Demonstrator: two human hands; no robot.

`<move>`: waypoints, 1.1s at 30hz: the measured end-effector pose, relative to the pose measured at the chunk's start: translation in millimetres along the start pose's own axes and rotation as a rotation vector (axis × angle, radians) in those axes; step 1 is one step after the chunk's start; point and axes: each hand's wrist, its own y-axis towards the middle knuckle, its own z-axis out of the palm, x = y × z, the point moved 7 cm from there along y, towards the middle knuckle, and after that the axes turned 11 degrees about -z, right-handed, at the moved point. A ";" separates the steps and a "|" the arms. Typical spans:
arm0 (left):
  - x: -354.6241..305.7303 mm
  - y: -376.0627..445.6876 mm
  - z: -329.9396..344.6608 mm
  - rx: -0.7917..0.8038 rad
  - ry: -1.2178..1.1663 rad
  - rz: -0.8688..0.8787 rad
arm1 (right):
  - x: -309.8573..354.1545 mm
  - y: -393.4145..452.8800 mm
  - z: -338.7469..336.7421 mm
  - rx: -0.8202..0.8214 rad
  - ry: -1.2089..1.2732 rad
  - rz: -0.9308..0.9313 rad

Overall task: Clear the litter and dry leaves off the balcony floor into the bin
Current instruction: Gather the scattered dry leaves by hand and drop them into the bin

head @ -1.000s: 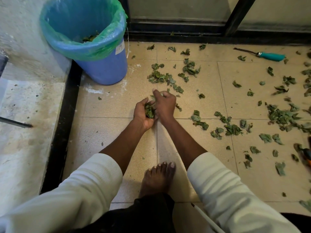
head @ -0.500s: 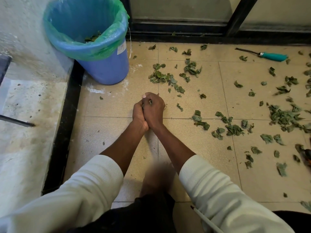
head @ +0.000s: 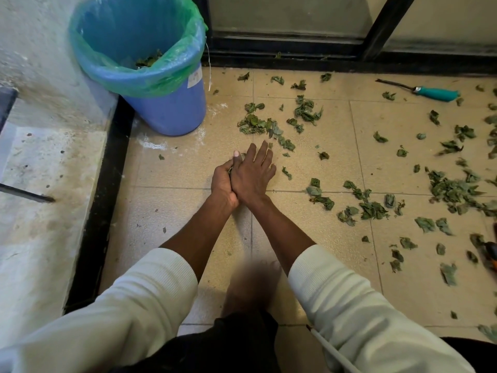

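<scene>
My left hand [head: 222, 183] is cupped around a small bunch of dry green leaves [head: 231, 168], mostly hidden in the palm. My right hand [head: 252, 173] lies over it with fingers stretched flat, pressing on the bunch from the right. Both hands hover low over the beige tiled floor [head: 183, 168]. A pile of leaves [head: 255, 123] lies just beyond my fingertips. The blue bin [head: 166, 109] with a green liner [head: 118, 74] stands at the far left corner, some leaves visible at its bottom.
More leaves [head: 454, 191] are scattered across the floor to the right. A teal-handled tool [head: 433, 93] lies near the far black door frame [head: 322, 57]. A raised stone ledge [head: 40, 211] with a black border runs along the left. My bare foot [head: 250, 286] is blurred below.
My hands closed together around the gathered leaves, then my right hand opened its fingers flat over the left. Both hands stayed near the same tile.
</scene>
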 end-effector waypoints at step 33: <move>-36.1 -23.7 -41.1 -0.232 -0.134 0.175 | -14.0 -26.6 29.5 0.330 -0.259 -0.937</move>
